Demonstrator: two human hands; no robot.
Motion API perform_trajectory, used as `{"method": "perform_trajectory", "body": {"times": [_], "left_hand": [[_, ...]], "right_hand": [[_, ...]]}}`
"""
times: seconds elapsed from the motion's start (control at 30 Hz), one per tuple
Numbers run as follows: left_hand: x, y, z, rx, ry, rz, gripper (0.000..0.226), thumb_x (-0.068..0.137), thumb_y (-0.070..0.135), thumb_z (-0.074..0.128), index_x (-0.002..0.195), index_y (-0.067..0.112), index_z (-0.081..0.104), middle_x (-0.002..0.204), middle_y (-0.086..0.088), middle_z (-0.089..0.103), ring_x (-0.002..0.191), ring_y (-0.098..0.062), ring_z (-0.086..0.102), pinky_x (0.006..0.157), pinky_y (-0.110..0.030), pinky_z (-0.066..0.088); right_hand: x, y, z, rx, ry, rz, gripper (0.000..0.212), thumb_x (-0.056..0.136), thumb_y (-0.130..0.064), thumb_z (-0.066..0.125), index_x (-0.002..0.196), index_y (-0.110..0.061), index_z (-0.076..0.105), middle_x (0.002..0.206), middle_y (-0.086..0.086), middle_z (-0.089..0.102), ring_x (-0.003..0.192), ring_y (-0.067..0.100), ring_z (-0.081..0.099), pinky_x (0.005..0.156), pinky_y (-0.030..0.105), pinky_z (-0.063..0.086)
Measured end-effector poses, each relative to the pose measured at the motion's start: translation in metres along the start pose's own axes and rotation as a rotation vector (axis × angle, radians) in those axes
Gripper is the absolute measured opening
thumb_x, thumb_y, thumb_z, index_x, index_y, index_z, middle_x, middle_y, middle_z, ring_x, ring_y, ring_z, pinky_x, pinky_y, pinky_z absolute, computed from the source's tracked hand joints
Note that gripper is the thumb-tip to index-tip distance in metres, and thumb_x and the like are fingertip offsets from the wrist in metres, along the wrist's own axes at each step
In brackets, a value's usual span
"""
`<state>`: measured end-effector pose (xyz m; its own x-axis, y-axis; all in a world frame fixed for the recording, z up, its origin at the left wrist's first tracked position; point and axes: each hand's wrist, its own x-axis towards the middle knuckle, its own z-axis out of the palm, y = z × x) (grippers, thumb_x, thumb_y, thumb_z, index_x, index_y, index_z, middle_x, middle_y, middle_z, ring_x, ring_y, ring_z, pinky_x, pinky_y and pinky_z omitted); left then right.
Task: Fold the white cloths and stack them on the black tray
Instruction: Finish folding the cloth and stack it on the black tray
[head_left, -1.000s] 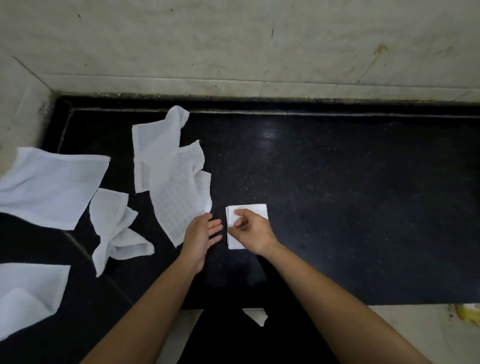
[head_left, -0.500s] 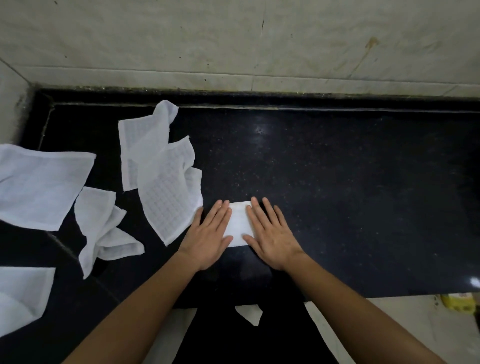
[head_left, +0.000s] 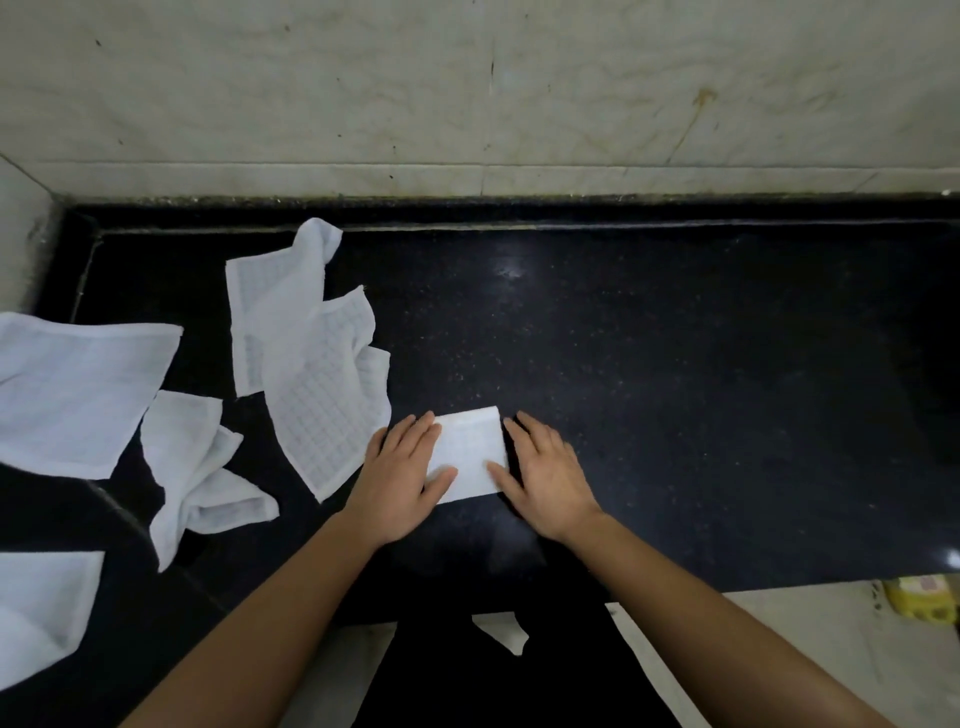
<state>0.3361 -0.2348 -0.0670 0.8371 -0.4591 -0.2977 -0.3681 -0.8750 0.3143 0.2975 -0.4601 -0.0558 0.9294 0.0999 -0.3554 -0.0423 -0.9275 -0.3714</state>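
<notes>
A small folded white cloth (head_left: 470, 451) lies flat on the black counter (head_left: 675, 389) near its front edge. My left hand (head_left: 400, 478) presses its left side with straight fingers, thumb on the cloth. At the cloth's right edge my right hand (head_left: 545, 475) lies flat, thumb touching the cloth. Unfolded white cloths sit to the left: a checked one (head_left: 322, 395) over another (head_left: 260, 312), a crumpled one (head_left: 197, 467), a flat one (head_left: 78, 389) and one at the lower left (head_left: 36, 613). No separate tray can be told from the dark surface.
A pale marble wall (head_left: 467, 88) rises behind the counter. The counter's front edge runs just below my wrists, with pale floor beneath. A yellow object (head_left: 924, 597) lies on the floor at the lower right.
A second ago my right hand pinched the folded cloth and my left hovered beside it. Both hands then flattened on it and have since slid apart toward its sides.
</notes>
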Motion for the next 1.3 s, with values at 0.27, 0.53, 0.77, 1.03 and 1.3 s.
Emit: {"method": "perform_trajectory", "body": {"times": [0.27,0.53,0.77,1.03,1.3], "left_hand": [[-0.002,0.017,-0.013,-0.041,0.094,-0.249,0.053,0.101,0.045,0.040,0.144,0.013,0.043,0.136,-0.007,0.057,0.123,-0.024,0.051,0.101,-0.041,0.038],[-0.022,0.015,-0.011,-0.066,0.027,-0.333,0.059,0.098,0.041,0.047,0.148,0.013,0.034,0.141,-0.008,0.051,0.127,-0.026,0.047,0.103,-0.042,0.037],[0.001,0.016,-0.055,-0.045,-0.031,-0.137,0.087,0.094,0.034,0.058,0.157,0.029,-0.001,0.164,-0.010,0.006,0.151,-0.028,0.006,0.118,-0.047,0.021],[0.004,0.008,-0.088,-0.370,-0.068,-0.052,0.005,0.085,0.028,0.066,0.084,0.030,0.061,0.097,0.012,0.064,0.099,-0.007,0.057,0.093,-0.039,0.049],[-0.005,0.026,-0.138,-1.245,-0.183,-0.180,0.024,0.094,0.022,0.066,0.117,0.017,0.067,0.111,0.000,0.075,0.103,-0.018,0.071,0.095,-0.040,0.055]], "right_hand": [[0.002,-0.008,-0.005,0.263,-0.066,0.337,0.043,0.091,-0.048,0.058,0.128,-0.025,0.059,0.125,0.000,0.051,0.104,0.022,0.063,0.085,0.034,0.052],[0.012,-0.029,-0.008,0.360,-0.128,0.311,0.009,0.081,-0.028,0.058,0.088,-0.031,0.062,0.103,-0.007,0.063,0.091,0.014,0.062,0.070,0.029,0.050],[0.008,-0.032,-0.039,0.394,-0.164,0.003,0.007,0.089,-0.029,0.066,0.091,-0.033,0.060,0.096,-0.014,0.065,0.088,0.006,0.061,0.076,0.026,0.052],[0.010,-0.024,-0.075,0.572,-0.201,0.050,0.026,0.081,-0.022,0.078,0.099,-0.033,0.064,0.084,-0.008,0.068,0.075,0.003,0.061,0.079,0.025,0.051],[-0.017,-0.033,-0.121,1.066,-0.100,0.168,0.021,0.084,-0.039,0.073,0.081,-0.020,0.067,0.092,-0.002,0.070,0.089,0.012,0.064,0.087,0.027,0.046]]}}
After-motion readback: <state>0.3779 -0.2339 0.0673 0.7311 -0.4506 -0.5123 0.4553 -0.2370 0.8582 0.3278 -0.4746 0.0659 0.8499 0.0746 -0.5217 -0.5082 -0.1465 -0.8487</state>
